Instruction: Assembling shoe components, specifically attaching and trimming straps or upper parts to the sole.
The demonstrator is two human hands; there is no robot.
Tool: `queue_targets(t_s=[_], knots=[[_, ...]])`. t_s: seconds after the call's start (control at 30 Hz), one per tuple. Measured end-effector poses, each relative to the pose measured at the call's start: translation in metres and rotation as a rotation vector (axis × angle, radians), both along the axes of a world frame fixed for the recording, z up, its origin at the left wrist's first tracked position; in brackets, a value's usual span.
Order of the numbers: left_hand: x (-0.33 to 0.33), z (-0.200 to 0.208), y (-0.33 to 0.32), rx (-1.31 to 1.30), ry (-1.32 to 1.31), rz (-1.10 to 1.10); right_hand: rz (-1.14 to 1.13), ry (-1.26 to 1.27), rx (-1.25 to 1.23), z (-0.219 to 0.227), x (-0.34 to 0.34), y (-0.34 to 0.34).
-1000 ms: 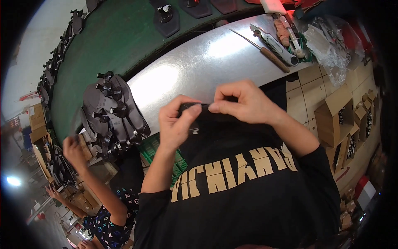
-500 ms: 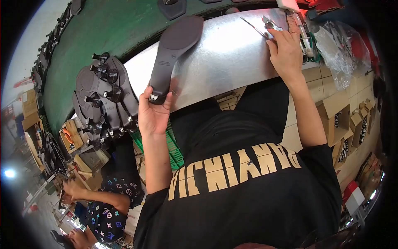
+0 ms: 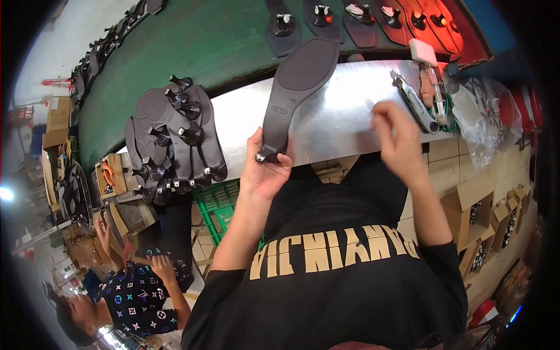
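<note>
My left hand (image 3: 265, 175) grips a dark brown shoe sole (image 3: 286, 99) by its heel end. The sole's flat underside faces up and its toe end points away, over the metal plate (image 3: 350, 93). Over the plate's right part hovers my right hand (image 3: 399, 140), fingers loosely curled and slightly blurred, with nothing visible in them. Just beyond it lies a grey and black tool like a utility knife (image 3: 415, 105), apart from the hand. Left of my left hand, a pile of similar heeled soles (image 3: 175, 134) overlaps the plate's edge.
Several soles with heels (image 3: 361, 23) line the green table (image 3: 233, 46) at the back. A white block (image 3: 423, 51), slim tools and a clear plastic bag (image 3: 481, 116) are at the right. Below stand a green crate (image 3: 219, 210) and cardboard boxes (image 3: 469, 204). Another person (image 3: 140, 291) works at lower left.
My right hand has drawn back toward me from the tools, leaving the knife-like tool uncovered. My left hand still holds the sole. The view has shifted, showing more of the table's back row.
</note>
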State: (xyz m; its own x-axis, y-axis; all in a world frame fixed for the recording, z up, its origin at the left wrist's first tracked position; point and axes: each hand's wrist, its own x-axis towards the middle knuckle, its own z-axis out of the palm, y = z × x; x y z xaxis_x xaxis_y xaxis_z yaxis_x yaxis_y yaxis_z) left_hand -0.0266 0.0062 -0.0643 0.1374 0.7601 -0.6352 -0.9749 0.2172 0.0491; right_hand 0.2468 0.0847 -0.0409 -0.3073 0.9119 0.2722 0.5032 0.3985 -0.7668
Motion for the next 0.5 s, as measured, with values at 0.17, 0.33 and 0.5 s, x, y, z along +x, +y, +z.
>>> queue_targets(t_s=[0.17,0.33,0.5], knots=[[0.020,0.006,0.010,-0.045,-0.001,-0.110,0.333,0.516,-0.691,0.004,-0.054,-0.056],[0.035,0.008,0.013,-0.056,0.132,-0.125,0.312,0.481,-0.621,-0.018,-0.066,-0.059],[0.037,0.015,0.008,0.007,0.230,-0.151,0.240,0.668,-0.799,-0.015,-0.057,-0.049]])
